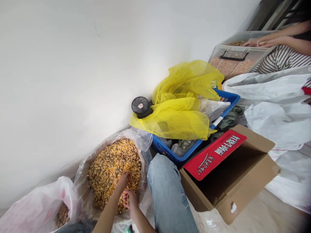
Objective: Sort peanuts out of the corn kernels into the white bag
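A clear plastic-lined sack holds corn kernels mixed with peanuts in their shells. My left hand reaches onto the mix right of its middle; its fingers are partly hidden, so I cannot tell what they do. Just below and to the right, my right hand is over the lower right part of the mix, palm turned inward, its fingers curled and apart with nothing clearly held in them. The two hands are close together.
Left stands a white sack with peanuts. A black fan, yellow mesh cloth and blue basket lie beyond my knee. An open cardboard box is right. Another person's hands rest at a clear bin.
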A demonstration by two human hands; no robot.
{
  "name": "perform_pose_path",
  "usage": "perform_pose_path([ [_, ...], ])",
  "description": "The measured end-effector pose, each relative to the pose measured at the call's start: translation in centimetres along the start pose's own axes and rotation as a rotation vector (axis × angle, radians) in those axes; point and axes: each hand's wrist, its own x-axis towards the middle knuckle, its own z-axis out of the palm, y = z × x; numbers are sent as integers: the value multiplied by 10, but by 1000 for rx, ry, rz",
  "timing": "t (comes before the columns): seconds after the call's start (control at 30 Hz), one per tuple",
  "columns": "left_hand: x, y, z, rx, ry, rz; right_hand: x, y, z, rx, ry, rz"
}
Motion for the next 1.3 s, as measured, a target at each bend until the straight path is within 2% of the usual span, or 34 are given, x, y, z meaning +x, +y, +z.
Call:
perform_pose_path([
  [0.1,0,1,-2,-4,21,-14,-1,1,0,77,-2,85],
  [0.33,-2,13,-4,40,-8,-5,-5,-2,0,125,-8,118],
  [0.6,3,23,3,108,-48,-95,-3,-3,1,167,-20,130],
  [0.83,7,19,4,-18,-26,-127,-2,0,0,198,2,125],
  [1.0,-3,16,-9,-255,-36,-128,0,-3,1,194,0,153],
  [1.1,-19,11,-20,-735,-61,-143,-4,-11,2,269,51,181],
  [1.17,-32,8,-26,-1067,-38,-155,-9,-16,3,373,100,185],
  [1.23,-46,5,-28,-1227,-6,-161,-13,-20,1,475,109,157],
  [1.3,-60,4,-27,-1288,-10,-148,-16,-22,-1,557,78,116],
])
